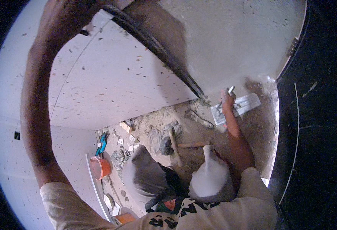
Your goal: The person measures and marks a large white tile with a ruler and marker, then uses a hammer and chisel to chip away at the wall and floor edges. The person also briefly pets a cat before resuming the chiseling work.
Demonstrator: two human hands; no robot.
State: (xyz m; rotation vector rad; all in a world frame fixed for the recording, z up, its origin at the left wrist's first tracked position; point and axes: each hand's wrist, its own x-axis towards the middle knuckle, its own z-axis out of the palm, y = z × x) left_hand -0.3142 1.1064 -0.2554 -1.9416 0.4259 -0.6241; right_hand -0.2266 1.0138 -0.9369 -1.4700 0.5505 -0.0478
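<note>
My right hand is closed around the handle of a plastering trowel. The trowel's long, flat, pale grey blade lies low, close to the foot of the grey, plastered-looking wall. My left arm reaches far up along the left side, and my left hand is at the top edge, close to the upper end of a run of black cables or pipe. Its fingers are dark and partly cut off, so I cannot tell whether they grip anything. The black run slants down between the white speckled wall and the grey wall.
On the dirty floor by my knees lie a wooden-handled hammer and a wooden stick. An orange bucket stands by the white wall, near a teal object and rubble. A large black surface rises at right.
</note>
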